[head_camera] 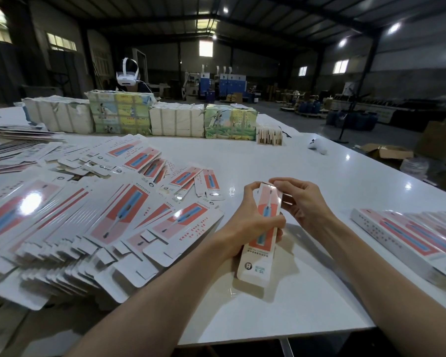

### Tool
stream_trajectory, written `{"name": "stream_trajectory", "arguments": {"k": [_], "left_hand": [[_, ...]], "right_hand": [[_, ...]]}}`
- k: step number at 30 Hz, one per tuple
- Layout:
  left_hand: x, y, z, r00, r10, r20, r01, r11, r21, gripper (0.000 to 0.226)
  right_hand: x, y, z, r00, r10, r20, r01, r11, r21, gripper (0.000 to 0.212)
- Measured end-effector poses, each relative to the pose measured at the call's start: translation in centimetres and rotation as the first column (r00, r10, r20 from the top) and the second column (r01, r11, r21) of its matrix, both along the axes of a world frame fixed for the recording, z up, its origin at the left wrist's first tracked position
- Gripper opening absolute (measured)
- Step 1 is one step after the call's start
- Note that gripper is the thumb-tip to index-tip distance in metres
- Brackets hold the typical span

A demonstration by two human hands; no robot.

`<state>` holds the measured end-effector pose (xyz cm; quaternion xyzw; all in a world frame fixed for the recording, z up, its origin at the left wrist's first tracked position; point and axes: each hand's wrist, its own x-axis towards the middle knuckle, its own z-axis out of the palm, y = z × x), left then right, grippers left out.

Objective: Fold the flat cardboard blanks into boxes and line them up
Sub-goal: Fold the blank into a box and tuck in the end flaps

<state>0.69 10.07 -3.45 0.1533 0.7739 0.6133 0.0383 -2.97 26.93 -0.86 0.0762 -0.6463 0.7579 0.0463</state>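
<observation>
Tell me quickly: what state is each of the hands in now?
Left hand: closed around the middle of the box.
Right hand: pinching the box's top end.

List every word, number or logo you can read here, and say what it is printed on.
Nothing can be quoted with certainty.
Held box: a tooth logo and short print near its lower end, too blurred to read.
Flat blanks: rows of red characters, too small to read.
Folded boxes on the right: print blurred.
</observation>
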Motion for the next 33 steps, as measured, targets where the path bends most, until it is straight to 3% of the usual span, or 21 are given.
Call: {"name": "stream_trajectory", "arguments": {"k": [10,19,24,33], "left_hand": [[0.2,0.2,0.3,1.0,0.009,0.006,-0.009,1.0,0.019,0.104],[-0.2,0.1,0.2,0.998,0.04,0.045,-0.045,0.992,0.12,0.091],[-0.5,-0.3,0.2,0.996,0.064,0.055,-0.071,0.99,0.118,0.088],[-0.4,-0.3,0.1,0.997,0.021,0.072,-0.036,0.975,0.221,0.088]], "right_hand": [[0.0,0.4,0.2,1.0,0.023,-0.008,-0.023,1.0,0.02,0.025],[0.0,0.3,0.2,0.986,0.166,-0.018,-0.166,0.985,-0.039,0.024],[0.3,-0.3,-0.2,0.991,0.113,-0.073,-0.105,0.989,0.107,0.028],[0.9,-0.9,-0.5,0.97,-0.005,-0.244,0.064,0.97,0.235,0.012]]}}
